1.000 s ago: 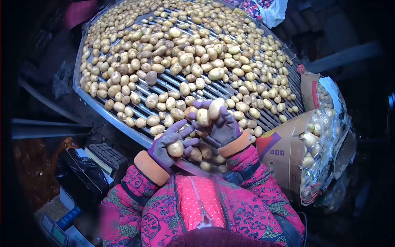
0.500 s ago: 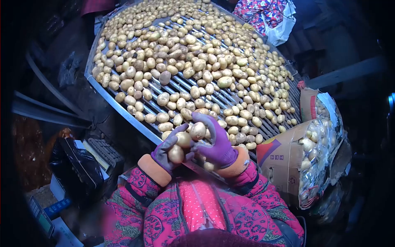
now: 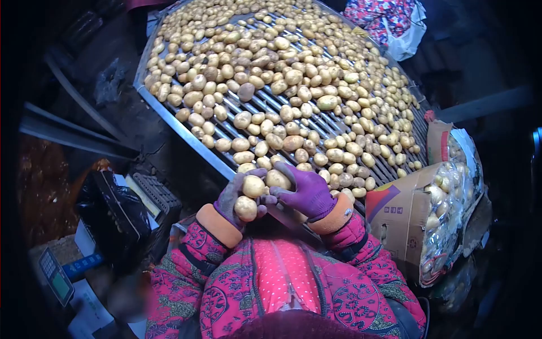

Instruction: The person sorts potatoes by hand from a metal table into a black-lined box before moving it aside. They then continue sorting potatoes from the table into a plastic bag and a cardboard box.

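My left hand (image 3: 230, 199), in a purple and grey glove, is closed around two potatoes, an upper potato (image 3: 253, 186) and a lower potato (image 3: 245, 208). Close beside it, my right hand (image 3: 310, 194) in a matching glove grips another potato (image 3: 278, 179) between thumb and fingers. Both hands are in front of my chest, at the near edge of a slatted metal sorting table (image 3: 186, 131). Many loose potatoes (image 3: 292, 143) lie over the slats just past my fingers. Parts of my fingers are hidden behind the held potatoes.
On the right stands an open cardboard box (image 3: 398, 220) with potatoes under clear plastic. A black plastic bag (image 3: 113, 206) and a scale with a display (image 3: 56, 277) are at the left. A patterned cloth bundle (image 3: 381, 17) sits beyond the table's far right edge.
The view has shifted, so the table and box appear farther right. My right hand's fingers have closed in around its potato, and the left hand still holds two.
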Demonstrator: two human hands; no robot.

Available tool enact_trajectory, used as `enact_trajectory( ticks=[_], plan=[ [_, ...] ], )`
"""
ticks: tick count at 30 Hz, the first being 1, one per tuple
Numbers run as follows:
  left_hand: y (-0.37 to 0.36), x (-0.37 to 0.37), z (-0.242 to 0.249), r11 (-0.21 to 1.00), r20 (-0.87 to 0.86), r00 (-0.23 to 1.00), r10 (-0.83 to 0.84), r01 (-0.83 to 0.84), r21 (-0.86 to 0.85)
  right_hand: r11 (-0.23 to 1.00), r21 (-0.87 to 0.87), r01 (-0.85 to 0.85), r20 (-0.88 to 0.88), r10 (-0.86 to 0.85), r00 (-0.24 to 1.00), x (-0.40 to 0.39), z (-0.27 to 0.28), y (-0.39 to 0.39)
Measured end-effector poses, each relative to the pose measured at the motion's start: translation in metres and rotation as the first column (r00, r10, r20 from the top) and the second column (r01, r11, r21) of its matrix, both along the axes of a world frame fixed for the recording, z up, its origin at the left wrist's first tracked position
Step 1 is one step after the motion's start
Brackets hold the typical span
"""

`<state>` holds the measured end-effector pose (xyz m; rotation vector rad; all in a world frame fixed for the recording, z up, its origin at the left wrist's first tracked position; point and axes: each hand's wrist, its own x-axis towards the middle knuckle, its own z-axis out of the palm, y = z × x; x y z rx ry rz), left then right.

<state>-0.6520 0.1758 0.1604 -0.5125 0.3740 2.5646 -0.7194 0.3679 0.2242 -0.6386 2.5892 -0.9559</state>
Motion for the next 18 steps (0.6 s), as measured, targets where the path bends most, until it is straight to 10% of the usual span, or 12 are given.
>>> enact_trajectory(
  ticks=[3,5,6,7,11,16,18],
  plan=[
    [-0.002,0.007,0.016,0.981,0.012,0.999,-0.043,0.045,-0.188,0.979,0.121,-0.167,0.040,0.163,0.986,0.003,0.008,-0.014],
    [-0.004,0.025,0.005,0.847,-0.277,0.958,-0.069,-0.091,-0.524,0.972,-0.111,-0.207,0.128,0.221,0.967,0.008,0.006,-0.022],
    [-0.015,0.028,-0.012,0.999,-0.092,0.995,0.042,-0.043,-0.007,0.959,-0.135,-0.248,0.169,0.269,0.948,0.009,0.001,-0.024],
    [-0.023,0.032,-0.023,0.991,-0.146,0.988,0.056,-0.038,0.126,0.949,-0.191,-0.250,0.119,0.275,0.954,0.014,-0.014,-0.027],
    [-0.083,0.067,-0.016,0.938,-0.144,0.927,0.346,-0.338,0.078,0.917,-0.355,-0.181,0.374,0.317,0.871,0.021,-0.020,-0.025],
    [-0.234,0.184,-0.038,0.582,-0.110,0.609,0.785,-0.787,-0.202,0.928,-0.355,-0.114,0.424,0.269,0.865,0.016,-0.037,0.012],
    [-0.326,0.236,-0.057,0.166,0.061,0.161,0.985,-0.793,-0.586,0.936,-0.305,0.174,0.761,0.130,0.636,0.013,-0.050,0.034]
  ],
)
